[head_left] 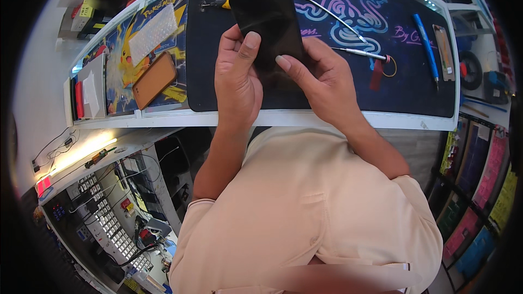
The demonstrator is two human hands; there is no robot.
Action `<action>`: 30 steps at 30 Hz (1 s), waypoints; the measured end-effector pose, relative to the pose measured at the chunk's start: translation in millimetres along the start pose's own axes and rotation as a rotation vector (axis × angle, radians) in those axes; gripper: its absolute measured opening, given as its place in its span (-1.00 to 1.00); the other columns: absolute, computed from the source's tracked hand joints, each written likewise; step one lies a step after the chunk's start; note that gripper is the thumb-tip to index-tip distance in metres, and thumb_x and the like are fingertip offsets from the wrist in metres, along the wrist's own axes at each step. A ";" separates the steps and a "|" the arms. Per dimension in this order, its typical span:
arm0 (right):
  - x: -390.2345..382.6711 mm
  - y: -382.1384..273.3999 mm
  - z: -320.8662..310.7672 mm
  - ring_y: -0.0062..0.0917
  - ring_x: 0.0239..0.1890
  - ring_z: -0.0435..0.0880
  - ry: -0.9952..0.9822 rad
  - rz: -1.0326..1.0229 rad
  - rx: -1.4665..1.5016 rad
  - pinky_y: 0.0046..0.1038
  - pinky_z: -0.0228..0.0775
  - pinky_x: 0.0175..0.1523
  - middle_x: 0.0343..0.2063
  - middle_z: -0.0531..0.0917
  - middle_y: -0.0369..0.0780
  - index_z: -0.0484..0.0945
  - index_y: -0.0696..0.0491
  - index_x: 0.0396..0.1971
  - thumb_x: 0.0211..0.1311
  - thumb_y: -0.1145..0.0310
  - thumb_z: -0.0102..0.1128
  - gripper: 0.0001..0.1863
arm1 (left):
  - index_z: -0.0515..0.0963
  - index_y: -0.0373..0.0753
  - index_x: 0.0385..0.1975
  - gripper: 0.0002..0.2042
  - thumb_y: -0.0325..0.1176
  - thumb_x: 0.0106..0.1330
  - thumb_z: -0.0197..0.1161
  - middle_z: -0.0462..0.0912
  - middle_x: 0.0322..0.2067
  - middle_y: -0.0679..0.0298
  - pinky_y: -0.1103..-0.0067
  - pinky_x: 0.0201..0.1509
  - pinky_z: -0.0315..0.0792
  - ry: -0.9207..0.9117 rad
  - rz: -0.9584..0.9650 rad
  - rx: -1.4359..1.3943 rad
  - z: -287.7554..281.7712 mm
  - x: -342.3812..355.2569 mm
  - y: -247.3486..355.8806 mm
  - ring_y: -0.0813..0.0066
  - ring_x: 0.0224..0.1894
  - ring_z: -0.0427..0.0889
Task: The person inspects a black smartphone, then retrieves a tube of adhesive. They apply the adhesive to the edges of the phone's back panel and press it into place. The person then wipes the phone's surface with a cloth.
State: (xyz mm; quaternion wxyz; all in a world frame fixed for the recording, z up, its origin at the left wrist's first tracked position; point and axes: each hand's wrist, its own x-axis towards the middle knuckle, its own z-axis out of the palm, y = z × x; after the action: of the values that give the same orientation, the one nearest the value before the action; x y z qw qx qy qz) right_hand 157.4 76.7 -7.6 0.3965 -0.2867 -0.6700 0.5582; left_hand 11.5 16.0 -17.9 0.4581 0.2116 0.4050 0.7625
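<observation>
Left grip (pixel 237 68); right grip (pixel 330 79); both clasping dark phone (pixel 268 22); it's between them (upper end protruding)

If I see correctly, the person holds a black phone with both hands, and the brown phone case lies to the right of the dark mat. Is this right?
Not quite: the brown phone case lies to the left of the dark mat, as the head view shows. The black phone is indeed held by the left hand and right hand.
</observation>
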 end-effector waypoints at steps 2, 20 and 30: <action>10.7 -5.2 15.2 -0.34 -0.29 0.61 0.073 -0.243 -0.294 -0.46 0.47 -0.20 -0.30 0.63 -0.19 0.69 0.09 0.03 0.21 0.50 0.40 -0.65 | 0.27 -0.31 0.39 -0.47 -0.10 0.61 0.14 0.53 0.22 0.17 0.40 0.48 0.27 -0.007 0.036 0.086 -3.7 -2.2 7.1 0.41 0.31 0.46; 5.4 -28.1 64.8 -0.55 0.06 0.60 -0.067 -0.033 -0.010 -0.53 0.49 0.06 0.04 0.67 -0.25 0.68 0.08 0.08 0.28 0.52 0.40 -0.64 | 0.24 -0.13 0.48 -0.37 0.13 0.57 0.06 0.60 0.19 0.13 0.02 0.49 0.32 -0.249 -0.036 -0.465 -88.1 32.7 57.9 0.00 0.28 0.58; 14.0 -47.2 65.3 -0.45 -0.16 0.68 -0.011 -0.314 -0.303 -0.53 0.53 -0.11 -0.15 0.69 -0.19 0.73 0.07 -0.08 0.17 0.64 0.43 -0.69 | 0.32 0.04 0.41 -0.46 0.05 0.53 0.18 0.64 0.13 0.09 0.12 0.32 0.55 -0.462 0.226 -0.488 -72.5 20.6 28.8 0.01 0.22 0.64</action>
State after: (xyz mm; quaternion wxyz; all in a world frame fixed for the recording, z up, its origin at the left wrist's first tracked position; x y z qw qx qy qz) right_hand 97.2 44.3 37.3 0.4274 -0.2323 -0.7848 0.3841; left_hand -64.1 -4.0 -37.7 0.4875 0.3062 0.0704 0.8146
